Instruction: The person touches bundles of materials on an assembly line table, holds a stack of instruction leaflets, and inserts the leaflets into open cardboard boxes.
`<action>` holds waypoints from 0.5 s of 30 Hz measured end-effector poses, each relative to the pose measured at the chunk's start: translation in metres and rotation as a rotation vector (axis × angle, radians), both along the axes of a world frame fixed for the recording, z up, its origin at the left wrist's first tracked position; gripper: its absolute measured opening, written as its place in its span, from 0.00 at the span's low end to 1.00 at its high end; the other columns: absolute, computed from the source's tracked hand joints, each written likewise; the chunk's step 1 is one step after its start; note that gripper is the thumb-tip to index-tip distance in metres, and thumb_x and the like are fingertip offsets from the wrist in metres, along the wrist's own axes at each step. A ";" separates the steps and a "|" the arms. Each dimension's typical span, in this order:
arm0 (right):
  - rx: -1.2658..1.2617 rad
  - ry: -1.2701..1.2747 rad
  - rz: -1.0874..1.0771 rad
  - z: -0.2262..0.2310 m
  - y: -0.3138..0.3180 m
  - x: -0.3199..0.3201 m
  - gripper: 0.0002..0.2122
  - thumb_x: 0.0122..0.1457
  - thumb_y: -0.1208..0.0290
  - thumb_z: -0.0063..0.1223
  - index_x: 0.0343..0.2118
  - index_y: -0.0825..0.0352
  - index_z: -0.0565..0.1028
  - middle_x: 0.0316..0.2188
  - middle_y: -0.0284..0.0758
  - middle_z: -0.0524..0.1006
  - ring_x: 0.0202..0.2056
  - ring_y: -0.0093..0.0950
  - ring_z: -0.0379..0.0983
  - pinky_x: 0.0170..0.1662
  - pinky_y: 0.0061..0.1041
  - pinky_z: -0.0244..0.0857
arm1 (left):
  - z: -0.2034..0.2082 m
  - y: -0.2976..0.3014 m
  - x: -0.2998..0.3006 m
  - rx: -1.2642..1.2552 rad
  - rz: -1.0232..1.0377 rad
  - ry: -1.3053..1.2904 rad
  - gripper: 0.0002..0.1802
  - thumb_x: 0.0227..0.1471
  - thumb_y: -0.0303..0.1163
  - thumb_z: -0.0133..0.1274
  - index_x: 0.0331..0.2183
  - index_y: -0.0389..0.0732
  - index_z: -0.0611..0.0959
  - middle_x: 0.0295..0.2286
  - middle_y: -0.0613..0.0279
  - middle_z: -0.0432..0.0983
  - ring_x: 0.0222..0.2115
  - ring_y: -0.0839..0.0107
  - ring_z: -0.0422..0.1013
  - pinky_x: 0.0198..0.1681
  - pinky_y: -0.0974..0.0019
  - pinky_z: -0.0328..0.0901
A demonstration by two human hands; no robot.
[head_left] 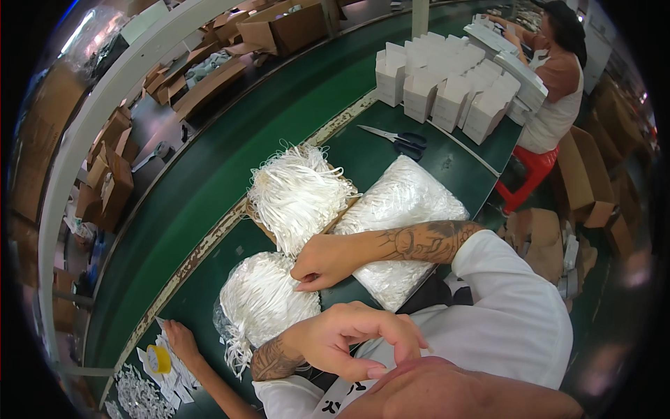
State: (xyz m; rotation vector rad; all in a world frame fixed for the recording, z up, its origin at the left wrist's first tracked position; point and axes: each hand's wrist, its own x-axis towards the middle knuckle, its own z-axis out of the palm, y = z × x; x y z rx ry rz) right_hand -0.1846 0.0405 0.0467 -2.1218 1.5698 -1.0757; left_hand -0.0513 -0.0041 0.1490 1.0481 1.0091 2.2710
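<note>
Closest to the lens, the left hand [349, 339] hangs above the person's lap with its fingers curled loosely inward, thumb and forefinger arched toward each other, gripping nothing. Just beyond it, the right hand [322, 262] reaches across from the right on a tattooed forearm; its fingers are bent and its fingertips press down at the edge of the near bundle of white cords [262, 300], though whether it pinches any strands cannot be told. That bundle lies in clear plastic on the green desk [209, 188], at the person's left front. A second, looser heap of white cords [299, 195] sits just behind it on a piece of brown cardboard [342, 213], and a sealed clear bag of white cords [401, 209] lies beside that under the right forearm. Farther back rest black-handled scissors [401, 142], then a cluster of upright white folded boxes [447, 87]. At the lower left, another person's hand [180, 339] rests near a roll of yellow tape [158, 358] and small white paper pieces [139, 394]. A seated co-worker [555, 77] works at the far right beside a red stool [527, 174]. Brown cartons [279, 28] lie beyond the desk.
</note>
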 end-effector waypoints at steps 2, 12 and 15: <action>0.000 0.011 0.002 0.000 0.000 0.000 0.15 0.57 0.62 0.56 0.19 0.66 0.69 0.15 0.38 0.72 0.20 0.43 0.70 0.24 0.37 0.62 | 0.001 0.000 0.000 -0.024 -0.026 -0.016 0.11 0.55 0.26 0.57 0.40 0.32 0.78 0.36 0.58 0.76 0.47 0.57 0.71 0.54 0.52 0.61; -0.051 0.017 0.020 -0.004 -0.004 0.002 0.15 0.58 0.64 0.56 0.18 0.65 0.68 0.15 0.36 0.70 0.19 0.40 0.69 0.23 0.36 0.61 | -0.002 0.002 0.002 0.008 -0.001 0.006 0.08 0.55 0.25 0.57 0.37 0.32 0.78 0.34 0.60 0.77 0.44 0.57 0.73 0.56 0.50 0.62; -0.050 0.016 0.010 -0.005 -0.002 0.001 0.15 0.58 0.64 0.56 0.18 0.65 0.67 0.15 0.36 0.70 0.19 0.40 0.69 0.23 0.36 0.60 | -0.003 0.003 0.001 0.046 -0.023 0.023 0.08 0.55 0.24 0.56 0.37 0.33 0.78 0.34 0.60 0.76 0.45 0.58 0.72 0.56 0.51 0.62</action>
